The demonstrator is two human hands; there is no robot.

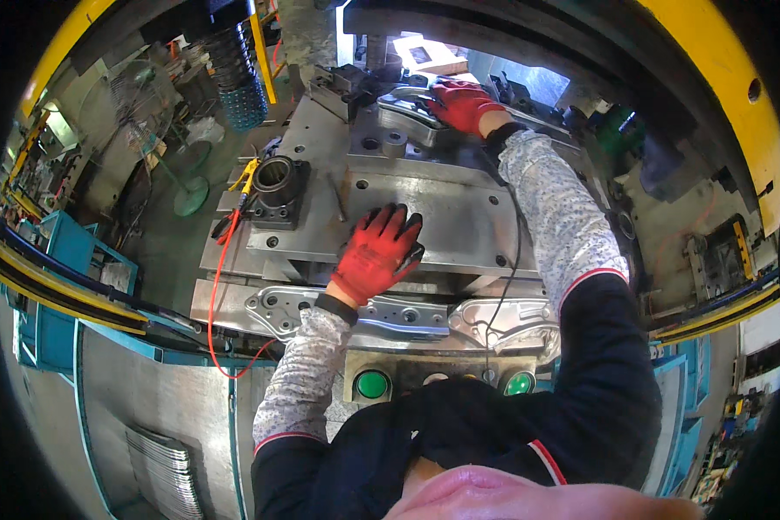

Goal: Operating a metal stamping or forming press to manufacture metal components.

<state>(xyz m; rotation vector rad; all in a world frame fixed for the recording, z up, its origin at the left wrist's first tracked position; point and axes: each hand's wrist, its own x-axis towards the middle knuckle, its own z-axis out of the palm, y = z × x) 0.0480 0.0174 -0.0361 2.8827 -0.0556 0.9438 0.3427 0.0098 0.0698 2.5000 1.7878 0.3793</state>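
Two red-gloved hands: both on the die side of the press, patterned sleeves and dark shirt behind them.
Left hand [377, 254]: above the near edge of the steel plate [433, 204]; fingers loosely spread, pointing away from the body, holding nothing I can see. Contact with the plate – can't tell.
Right hand [461, 106]: arm stretched to the far end, fingers over the right end of the shaped metal piece [412, 123]. Whether they grip it or just lie on it – can't tell, tips blend into dark parts.
Shaped metal piece: far end of the die, beyond the short round post [394, 144].
Front edge: long stamped part [407, 317] lying crosswise, left forearm crossing above it; second stamped part [511, 319] just to its right.
Black cable: thin line [517, 247] running down past the right forearm, across the second part.
Left corner: round bushing [275, 178], yellow-handled tool [249, 182] beside it, red hose [211, 321] trailing down. Small rod [336, 198] on the plate.
Controls: green button [373, 384] left, another [520, 383] right, nearest the body.
Lower left: curved metal parts [160, 472], stacked.
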